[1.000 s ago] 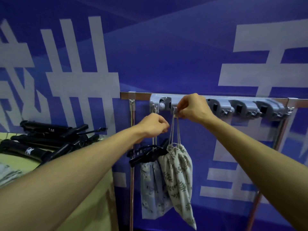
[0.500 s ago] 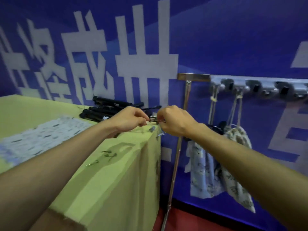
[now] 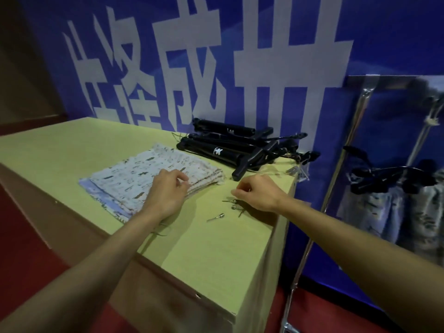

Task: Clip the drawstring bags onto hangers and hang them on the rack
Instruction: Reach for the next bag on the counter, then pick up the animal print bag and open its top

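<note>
A flat stack of pale patterned drawstring bags [image 3: 144,174] lies on the yellow-green table [image 3: 216,255]. My left hand [image 3: 168,191] rests on the stack's right edge, and its curled fingers pinch the top bag there. My right hand [image 3: 260,195] hovers just above the table right of the stack, fingers curled with nothing clearly in them. A pile of black hangers [image 3: 240,147] lies behind both hands against the wall. At the right, blurred, two bags [image 3: 394,207] hang on black hangers from the metal rack [image 3: 336,179].
Three small metal pins [image 3: 216,216] lie on the table under my right hand. The table's right edge drops off next to the rack's upright pole. A blue banner wall with white characters [image 3: 192,68] stands behind everything. The floor is red.
My view swung left from the rack to the table. Both hands left the hung bag; the left went down onto the bag stack, the right above the pins.
</note>
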A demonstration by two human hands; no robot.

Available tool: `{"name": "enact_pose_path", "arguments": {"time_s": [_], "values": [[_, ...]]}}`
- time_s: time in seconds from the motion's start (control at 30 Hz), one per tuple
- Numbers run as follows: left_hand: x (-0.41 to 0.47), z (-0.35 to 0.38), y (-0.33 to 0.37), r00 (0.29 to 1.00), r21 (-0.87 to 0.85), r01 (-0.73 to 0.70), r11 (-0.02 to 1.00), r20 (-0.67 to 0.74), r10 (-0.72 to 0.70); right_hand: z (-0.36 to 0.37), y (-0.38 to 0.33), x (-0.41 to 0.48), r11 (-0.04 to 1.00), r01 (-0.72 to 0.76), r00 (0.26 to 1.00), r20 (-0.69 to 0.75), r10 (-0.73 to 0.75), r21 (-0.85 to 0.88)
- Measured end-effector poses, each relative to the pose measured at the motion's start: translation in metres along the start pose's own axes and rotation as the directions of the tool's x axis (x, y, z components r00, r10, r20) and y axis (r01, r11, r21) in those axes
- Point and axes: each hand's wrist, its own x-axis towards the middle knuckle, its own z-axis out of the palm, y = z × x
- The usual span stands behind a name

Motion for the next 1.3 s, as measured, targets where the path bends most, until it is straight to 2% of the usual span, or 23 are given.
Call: {"name": "enact_pose_path", "arguments": {"time_s": [0.17,0.37,0.53,0.67,0.8,1.0,1.1,1.2,1.3], "values": [[0.0,0.016,-0.006,0.997,-0.093,0.056,0.994,-0.047,-0.061,0.016,0.005,0.008,0.984,-0.011,1.0,-0.012,0.014,0.18],[-0.001,0.018,-0.01,0.985,-0.162,0.071,0.984,-0.143,-0.095,0.018,0.01,0.011,0.987,0.021,0.999,-0.04,-0.015,0.156],[-0.001,0.011,-0.008,0.968,-0.401,0.184,0.898,-0.087,-0.237,0.022,0.006,0.012,0.994,0.017,1.0,-0.007,-0.016,0.108],[0.007,-0.004,-0.006,0.948,-0.45,0.295,0.843,0.025,-0.318,0.011,-0.001,0.02,0.994,-0.045,0.998,0.049,0.04,0.101],[0.03,-0.041,0.01,0.955,-0.355,0.209,0.911,-0.126,-0.268,-0.004,-0.017,0.034,0.98,-0.062,0.998,-0.021,0.067,0.19],[0.048,-0.08,0.042,0.949,-0.207,0.04,0.977,-0.297,-0.102,-0.034,-0.063,0.049,0.921,0.059,0.997,-0.068,-0.035,0.385],[0.051,-0.092,0.059,0.923,-0.16,-0.018,0.987,-0.383,-0.045,-0.048,-0.08,0.048,0.919,0.108,0.994,-0.072,-0.087,0.379],[0.051,-0.098,0.072,0.9,-0.089,-0.042,0.995,-0.436,-0.001,-0.052,-0.081,0.043,0.932,0.092,0.996,-0.022,-0.089,0.35],[0.05,-0.103,0.084,0.878,-0.147,-0.109,0.983,-0.477,0.026,-0.057,-0.079,0.037,0.912,0.095,0.996,-0.036,-0.088,0.399]]}}
